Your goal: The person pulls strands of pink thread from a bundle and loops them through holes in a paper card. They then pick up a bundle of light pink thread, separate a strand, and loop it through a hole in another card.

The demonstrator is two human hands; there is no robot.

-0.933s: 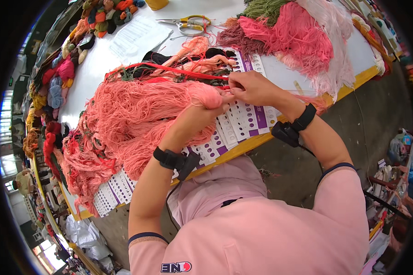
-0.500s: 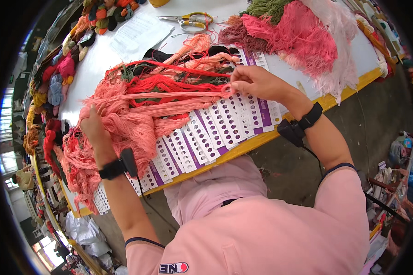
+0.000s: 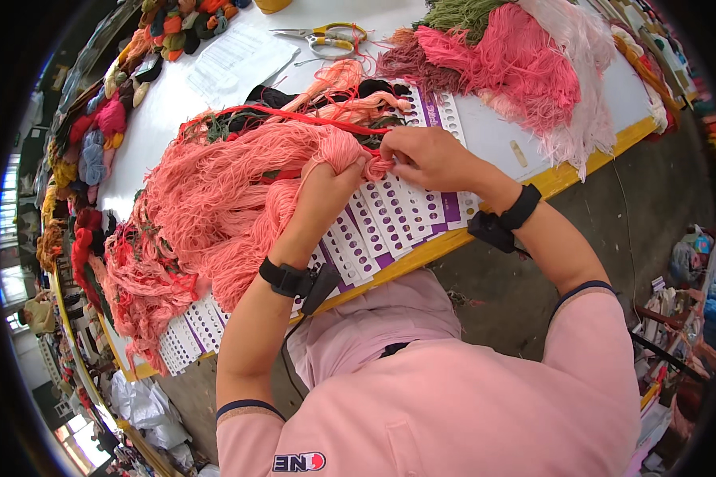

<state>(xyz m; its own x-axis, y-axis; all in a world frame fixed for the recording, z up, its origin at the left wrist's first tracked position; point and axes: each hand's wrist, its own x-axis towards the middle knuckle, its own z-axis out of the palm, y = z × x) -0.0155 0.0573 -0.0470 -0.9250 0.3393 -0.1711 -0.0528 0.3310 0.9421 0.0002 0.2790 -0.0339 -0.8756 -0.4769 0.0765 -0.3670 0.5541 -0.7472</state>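
Observation:
My left hand (image 3: 334,188) is closed around a bunch of salmon-pink thread (image 3: 215,183), whose loose strands spread left across the table. Close beside it, my right hand (image 3: 426,157) pinches the thread's looped end near the cards. Red and dark green threads (image 3: 286,116) lie behind and partly under the pink bunch. Beneath the threads is an overlapping row of white and purple punched cards (image 3: 374,215) along the near edge.
Yellow-handled scissors (image 3: 326,38) and a paper sheet (image 3: 243,57) lie at the back. Bright pink thread (image 3: 525,60) is heaped at the far right, bundled coloured yarns (image 3: 95,151) at the left. The table has a yellow edge (image 3: 429,253).
My left hand has swept right from the far left side, bringing the pink thread toward my right hand. The pink strands now cover much of the red ones. My right hand moved slightly nearer.

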